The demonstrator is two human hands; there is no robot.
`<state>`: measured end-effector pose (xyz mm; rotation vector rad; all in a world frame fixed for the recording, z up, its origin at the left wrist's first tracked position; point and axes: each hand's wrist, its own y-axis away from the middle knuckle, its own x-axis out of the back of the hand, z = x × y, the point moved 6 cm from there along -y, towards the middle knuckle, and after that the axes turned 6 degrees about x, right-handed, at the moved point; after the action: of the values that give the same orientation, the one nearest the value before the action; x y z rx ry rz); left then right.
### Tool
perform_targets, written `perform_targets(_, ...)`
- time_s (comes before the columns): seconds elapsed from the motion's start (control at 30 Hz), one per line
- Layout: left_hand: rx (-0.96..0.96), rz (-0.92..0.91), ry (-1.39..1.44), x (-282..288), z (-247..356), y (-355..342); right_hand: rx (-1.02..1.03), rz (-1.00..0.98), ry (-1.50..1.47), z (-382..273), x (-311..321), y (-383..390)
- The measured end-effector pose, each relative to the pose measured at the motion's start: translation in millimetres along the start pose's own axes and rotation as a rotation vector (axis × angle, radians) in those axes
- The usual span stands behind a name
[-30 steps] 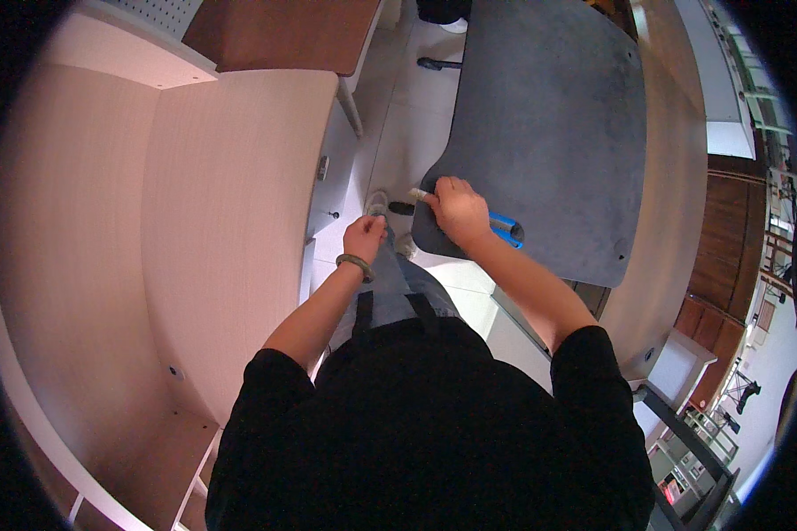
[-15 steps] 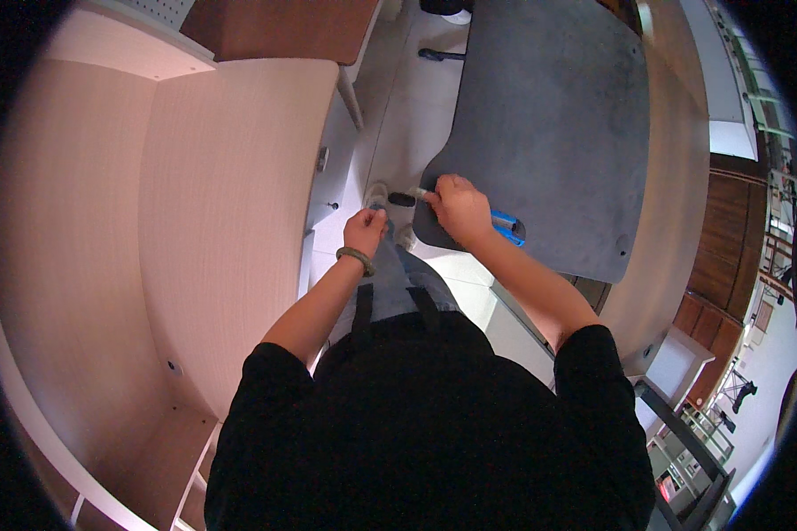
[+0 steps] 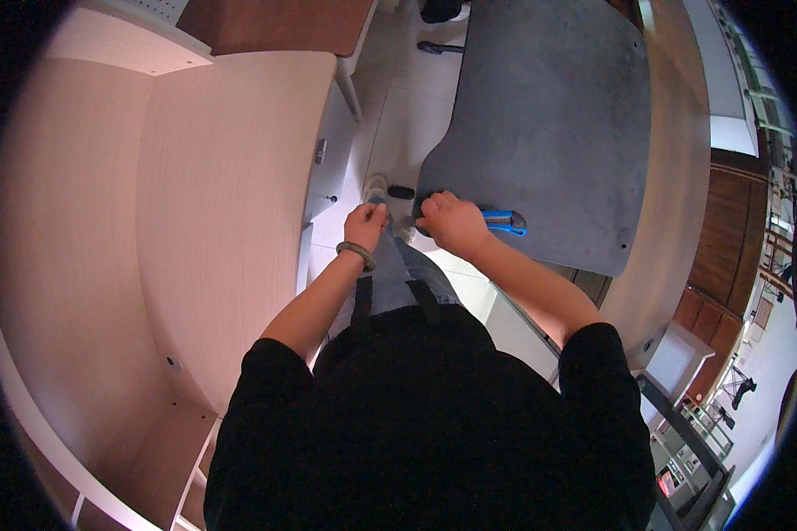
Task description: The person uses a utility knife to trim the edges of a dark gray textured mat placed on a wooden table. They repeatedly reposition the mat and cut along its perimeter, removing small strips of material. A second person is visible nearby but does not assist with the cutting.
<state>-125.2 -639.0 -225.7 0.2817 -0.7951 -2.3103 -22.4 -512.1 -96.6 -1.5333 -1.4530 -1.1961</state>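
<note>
My left hand (image 3: pixel 366 223) is closed above my jeans and shoe, wearing a bracelet at the wrist; what lies between its fingertips is too small to make out. My right hand (image 3: pixel 454 224) is closed around a blue and black utility knife (image 3: pixel 508 222), which sticks out to the right of it, over the near left corner of a dark grey desk top (image 3: pixel 549 133). The knife's other end is hidden by my fingers.
To my left stands a light wood panelled unit (image 3: pixel 221 177) with a grey front, and beyond it a brown top (image 3: pixel 274 22). Tiled floor (image 3: pixel 398 124) runs between unit and desk. A dark shoe (image 3: pixel 443 11) is at the top. A wooden strip (image 3: pixel 673 177) borders the desk's right.
My right hand has moved down toward me, and the knife lies more level. The pale piece that stuck out left of my thumb no longer shows. My left hand has risen slightly.
</note>
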Motion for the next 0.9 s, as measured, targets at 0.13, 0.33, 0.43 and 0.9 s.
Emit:
perform_targets(0.13, -0.055, -0.09, -0.122, -19.5, 12.3, 0.1, 0.158, -0.084, 0.026, -11.1, -4.1, 22.1)
perform_targets(0.33, -0.297, -0.026, -0.421, -48.2, 60.6, 10.8, -0.096, -0.03, -0.121, -2.0, 16.2, 53.1)
perform_targets(0.43, -0.148, 0.051, -0.449, -37.7, 66.8, 2.4, -0.2, 0.046, -0.213, 4.3, 28.3, 60.3)
perform_targets(0.9, -0.654, 0.016, -0.908, -57.4, 109.7, 19.4, -0.656, 0.454, -0.48, 17.0, 18.5, 80.4)
